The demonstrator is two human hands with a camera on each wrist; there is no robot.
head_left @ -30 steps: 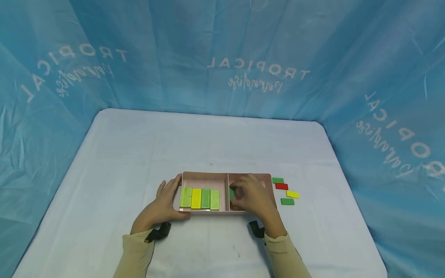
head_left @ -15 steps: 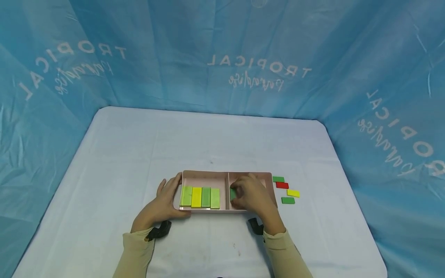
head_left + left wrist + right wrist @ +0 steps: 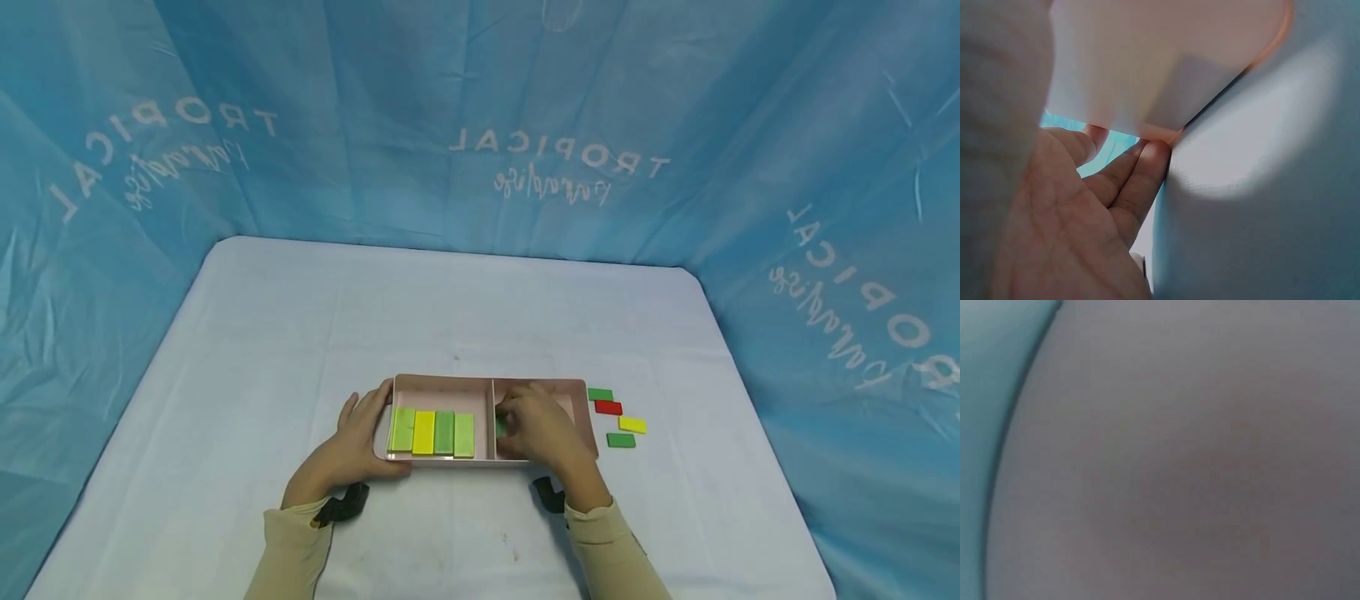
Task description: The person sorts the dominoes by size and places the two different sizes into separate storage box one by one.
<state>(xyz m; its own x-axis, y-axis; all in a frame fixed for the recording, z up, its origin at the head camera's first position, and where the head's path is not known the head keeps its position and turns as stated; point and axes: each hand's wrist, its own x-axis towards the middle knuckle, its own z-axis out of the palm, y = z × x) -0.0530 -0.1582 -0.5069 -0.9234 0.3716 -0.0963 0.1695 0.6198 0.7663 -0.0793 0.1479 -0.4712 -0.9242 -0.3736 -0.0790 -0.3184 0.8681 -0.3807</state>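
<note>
A shallow pinkish box (image 3: 442, 392) with two compartments lies on the table. My left hand (image 3: 348, 450) grips its left end, fingers at the back corner and thumb along the front edge. The left wrist view also has this hand (image 3: 1079, 206), its fingertips against the box wall (image 3: 1166, 62). Four-sided flat tiles stand side by side in the left compartment: a yellow tile (image 3: 423, 432), a green tile (image 3: 444, 432) and light green ones. Inside the right compartment, my right hand (image 3: 543, 429) pinches another green tile (image 3: 500, 427) near the divider, mostly hidden by the fingers.
Right of the box lie loose tiles: a green one (image 3: 600, 394), a red one (image 3: 608, 407), a yellow one (image 3: 632, 425) and another green one (image 3: 621, 440). A white cloth (image 3: 450, 317) covers the table. Blue curtains surround it. The right wrist view is blurred, without the hand.
The right hand has shifted slightly within the right compartment, and its fingers cover more of the green tile. The left hand stays on the box.
</note>
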